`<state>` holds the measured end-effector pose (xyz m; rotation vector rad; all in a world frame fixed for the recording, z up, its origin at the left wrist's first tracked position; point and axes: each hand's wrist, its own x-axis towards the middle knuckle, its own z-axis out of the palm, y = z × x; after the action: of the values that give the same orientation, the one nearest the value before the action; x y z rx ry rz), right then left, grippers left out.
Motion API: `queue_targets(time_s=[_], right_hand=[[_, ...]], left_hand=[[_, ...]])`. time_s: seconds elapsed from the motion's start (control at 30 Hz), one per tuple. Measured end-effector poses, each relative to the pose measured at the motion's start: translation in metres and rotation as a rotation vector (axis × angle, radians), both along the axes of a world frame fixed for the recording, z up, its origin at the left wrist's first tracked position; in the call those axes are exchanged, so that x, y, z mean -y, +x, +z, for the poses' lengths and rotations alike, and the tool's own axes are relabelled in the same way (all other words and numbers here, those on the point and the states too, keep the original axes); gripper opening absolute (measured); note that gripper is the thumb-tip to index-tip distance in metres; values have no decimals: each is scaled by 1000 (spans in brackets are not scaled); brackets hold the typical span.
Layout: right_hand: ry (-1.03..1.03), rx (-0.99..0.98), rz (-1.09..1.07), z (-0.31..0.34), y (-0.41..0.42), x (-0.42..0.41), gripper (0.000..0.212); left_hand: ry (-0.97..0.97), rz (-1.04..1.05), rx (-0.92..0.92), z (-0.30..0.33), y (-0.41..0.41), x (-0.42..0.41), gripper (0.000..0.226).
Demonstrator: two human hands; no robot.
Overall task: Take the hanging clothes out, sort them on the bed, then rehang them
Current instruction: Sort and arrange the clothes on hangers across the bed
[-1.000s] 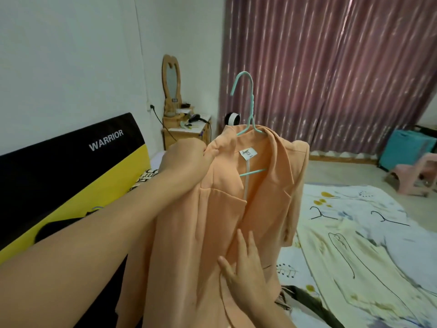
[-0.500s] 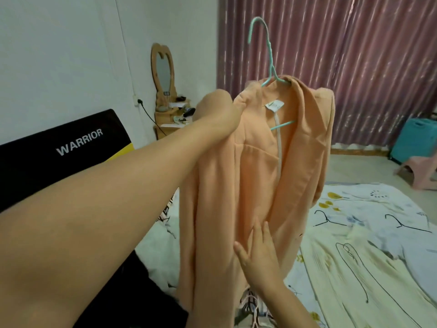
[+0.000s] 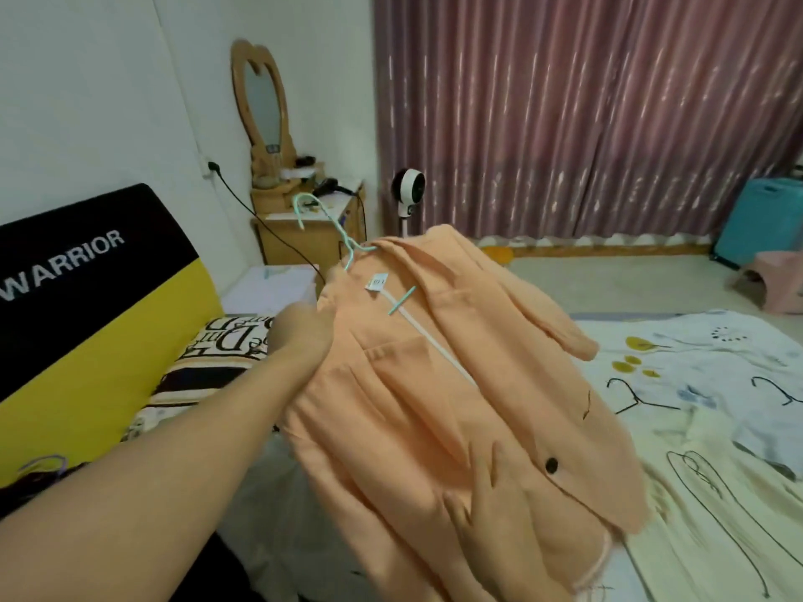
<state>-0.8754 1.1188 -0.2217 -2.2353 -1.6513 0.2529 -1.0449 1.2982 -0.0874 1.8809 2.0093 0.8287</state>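
Note:
A peach jacket (image 3: 434, 393) on a teal hanger (image 3: 330, 230) lies tilted low over the bed (image 3: 704, 449), its hook pointing up and left. My left hand (image 3: 300, 336) grips the jacket's left shoulder near the collar. My right hand (image 3: 491, 510) presses flat, fingers straight, on the jacket's lower front. A black button shows near the right front edge.
A black and yellow headboard (image 3: 87, 306) reading WARRIOR stands at left, with a patterned pillow (image 3: 217, 362) beside it. A wooden vanity (image 3: 304, 219) with a heart mirror, a small white fan (image 3: 408, 189), maroon curtains, a teal suitcase (image 3: 760, 223) and a pink stool (image 3: 778, 284) lie beyond.
The jacket, held upright and lifted high a moment ago, has come down and tilted toward the bed. My left hand dropped with it; my right hand stays flat on the lower front.

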Motion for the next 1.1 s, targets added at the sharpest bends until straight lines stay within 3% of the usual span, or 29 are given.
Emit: queue_targets(time_s=[0.07,0.2,0.3,0.4,0.47,0.5,0.63,0.73,0.9,1.0,1.1], right_hand=[[-23,42,29,-42,-15,-23,106],[-129,34,49,-130,-41,-61,107],[-230,93,92,-190,-60,-75,103],[-353,163,107,-211,-80,-88,93],[-349,208,104,-231,-92,-100,61],[-384,163,114,-240,-95,-104,57],[-388,159,192,-295,-108,-106,56],[-547,184,232,-292,-123,-106,63],[-614,139,349,-301,-135,-100,59],[-628,157,350,-303,-136,-96,55],[-617,185,338,-293,-135,-91,46]], left_hand=[[-37,6,-78,-55,-25,-15,50],[-116,48,-226,-156,-72,-34,45],[-159,49,-270,-220,-108,-46,44],[-181,83,-293,-267,-146,-62,42],[-174,101,-316,-289,-169,-73,43],[-165,107,-331,-297,-179,-77,42],[-150,95,-439,-333,-200,-81,31],[-139,-55,-591,-362,-196,-63,36],[-445,-462,-810,-398,-198,-32,58],[-549,-452,-910,-396,-197,-28,60],[-553,-371,-843,-385,-174,-18,46]])
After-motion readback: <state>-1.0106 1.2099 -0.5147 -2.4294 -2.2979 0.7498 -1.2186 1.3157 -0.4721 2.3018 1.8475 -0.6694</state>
